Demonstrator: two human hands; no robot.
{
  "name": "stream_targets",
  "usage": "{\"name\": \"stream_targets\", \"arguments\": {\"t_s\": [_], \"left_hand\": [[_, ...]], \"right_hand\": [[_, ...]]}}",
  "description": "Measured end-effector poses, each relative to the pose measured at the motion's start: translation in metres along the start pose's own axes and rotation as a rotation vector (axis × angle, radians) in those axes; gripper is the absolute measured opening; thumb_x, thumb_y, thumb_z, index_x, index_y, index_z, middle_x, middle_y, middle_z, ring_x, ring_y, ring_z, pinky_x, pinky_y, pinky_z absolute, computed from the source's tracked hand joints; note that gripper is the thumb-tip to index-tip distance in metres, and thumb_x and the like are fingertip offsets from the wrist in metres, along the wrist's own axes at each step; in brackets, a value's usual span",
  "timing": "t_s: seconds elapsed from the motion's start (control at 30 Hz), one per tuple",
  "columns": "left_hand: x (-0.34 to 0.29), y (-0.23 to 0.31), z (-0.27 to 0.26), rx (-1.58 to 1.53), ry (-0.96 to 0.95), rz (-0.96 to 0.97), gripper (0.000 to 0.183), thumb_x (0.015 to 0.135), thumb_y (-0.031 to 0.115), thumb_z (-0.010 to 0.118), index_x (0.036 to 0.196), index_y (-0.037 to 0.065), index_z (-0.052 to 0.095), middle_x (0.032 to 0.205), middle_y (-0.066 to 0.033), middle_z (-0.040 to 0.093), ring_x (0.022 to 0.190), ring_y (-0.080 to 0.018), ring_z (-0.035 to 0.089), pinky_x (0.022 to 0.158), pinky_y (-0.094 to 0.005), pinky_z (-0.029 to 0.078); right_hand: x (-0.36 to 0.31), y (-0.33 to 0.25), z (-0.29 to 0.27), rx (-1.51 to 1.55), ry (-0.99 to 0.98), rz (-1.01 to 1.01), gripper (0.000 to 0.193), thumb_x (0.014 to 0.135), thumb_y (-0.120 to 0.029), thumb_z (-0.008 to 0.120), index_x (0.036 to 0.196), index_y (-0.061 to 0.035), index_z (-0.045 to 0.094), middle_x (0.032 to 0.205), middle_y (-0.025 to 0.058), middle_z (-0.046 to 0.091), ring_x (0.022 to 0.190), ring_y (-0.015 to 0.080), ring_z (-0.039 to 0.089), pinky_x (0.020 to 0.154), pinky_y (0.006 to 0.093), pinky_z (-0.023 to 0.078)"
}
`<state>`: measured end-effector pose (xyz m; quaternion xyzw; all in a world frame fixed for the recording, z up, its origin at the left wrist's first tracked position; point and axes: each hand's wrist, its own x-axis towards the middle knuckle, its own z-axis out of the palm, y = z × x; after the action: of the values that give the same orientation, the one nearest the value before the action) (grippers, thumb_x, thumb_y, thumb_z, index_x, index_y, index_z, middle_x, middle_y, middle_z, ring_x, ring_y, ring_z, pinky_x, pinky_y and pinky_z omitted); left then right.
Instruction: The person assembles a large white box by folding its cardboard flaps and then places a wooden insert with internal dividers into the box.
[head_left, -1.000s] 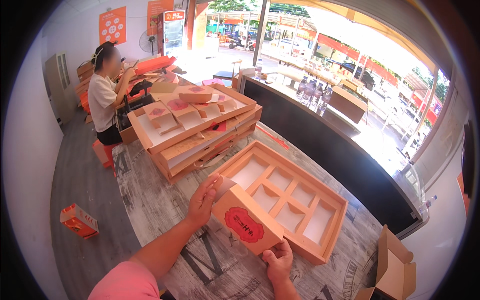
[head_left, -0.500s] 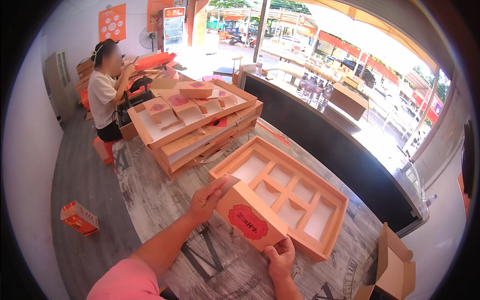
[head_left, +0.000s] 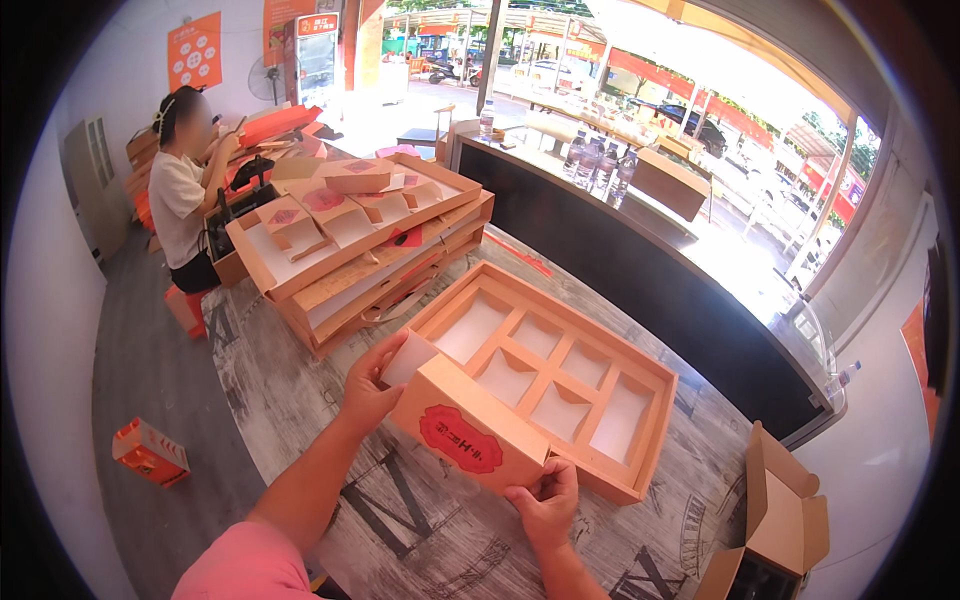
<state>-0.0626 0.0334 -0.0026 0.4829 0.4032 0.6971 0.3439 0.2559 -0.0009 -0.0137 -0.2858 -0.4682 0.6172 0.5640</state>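
Weathered-grey tabletop (head_left: 290, 400), dark printed characters (head_left: 370, 520). My left grip (head_left: 372, 385) and right grip (head_left: 543, 498) grasp opposite ends of cardboard box (head_left: 470, 400), its red label (head_left: 461, 440) bearing black writing (head_left: 452, 434).

The grey, dark-printed worktop (head_left: 275, 400) carries a compartmented cardboard tray (head_left: 655, 440), with a stack of shallow boxes (head_left: 385, 255) at the tray's ten o'clock, thin red strips (head_left: 530, 261) at its twelve and, apparently also resting there, an open brown carton (head_left: 785, 520) at its four.
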Motion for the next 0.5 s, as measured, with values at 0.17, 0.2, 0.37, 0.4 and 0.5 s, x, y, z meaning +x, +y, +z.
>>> {"name": "stream_targets", "arguments": {"t_s": [0.17,0.2,0.37,0.4,0.5], "left_hand": [[0.0,0.004,-0.007,-0.062,-0.04,-0.001,0.077,0.089,0.012,0.084,0.156,0.005,0.048,0.136,-0.0134,0.068,0.121,-0.0169,0.066,0.104,-0.032,0.051],[0.001,0.005,-0.007,-0.078,-0.03,0.002,0.077,0.088,0.014,0.085,0.156,0.006,0.049,0.134,-0.0131,0.069,0.12,-0.0167,0.066,0.103,-0.032,0.052],[0.0,-0.015,0.001,0.054,0.074,-0.019,0.07,0.091,0.02,0.085,0.152,0.005,0.054,0.13,-0.011,0.07,0.115,-0.0154,0.067,0.099,-0.0304,0.053],[0.002,-0.017,0.0,0.03,0.129,0.018,0.066,0.093,0.018,0.083,0.151,0.004,0.055,0.128,-0.0104,0.07,0.113,-0.015,0.067,0.098,-0.0299,0.053],[0.001,-0.019,0.003,-0.044,0.247,0.031,0.054,0.099,0.013,0.075,0.149,0.003,0.057,0.124,-0.0087,0.071,0.109,-0.0137,0.067,0.095,-0.0282,0.054]], "right_hand": [[0.003,0.002,0.003,-0.28,0.072,-0.17,0.047,0.083,0.001,0.089,0.113,-0.0046,0.053,0.108,0.0033,0.065,0.093,0.0108,0.064,0.081,0.0255,0.055],[0.001,-0.002,0.006,-0.223,0.071,-0.111,0.047,0.084,-0.001,0.089,0.116,-0.0035,0.054,0.111,0.0051,0.067,0.097,0.0123,0.065,0.084,0.0271,0.056],[-0.001,-0.011,0.004,-0.049,0.043,-0.035,0.052,0.087,-0.01,0.089,0.126,-0.0014,0.056,0.122,0.0073,0.067,0.111,0.0149,0.062,0.098,0.0335,0.053],[0.0,-0.007,0.004,0.016,0.004,-0.051,0.054,0.087,-0.013,0.09,0.127,-0.0017,0.056,0.125,0.0074,0.066,0.115,0.0152,0.061,0.101,0.0349,0.052],[-0.002,0.011,-0.013,0.028,-0.177,-0.121,0.072,0.085,-0.023,0.093,0.14,-0.0015,0.052,0.138,0.0075,0.061,0.128,0.0176,0.056,0.107,0.0394,0.048]]}}
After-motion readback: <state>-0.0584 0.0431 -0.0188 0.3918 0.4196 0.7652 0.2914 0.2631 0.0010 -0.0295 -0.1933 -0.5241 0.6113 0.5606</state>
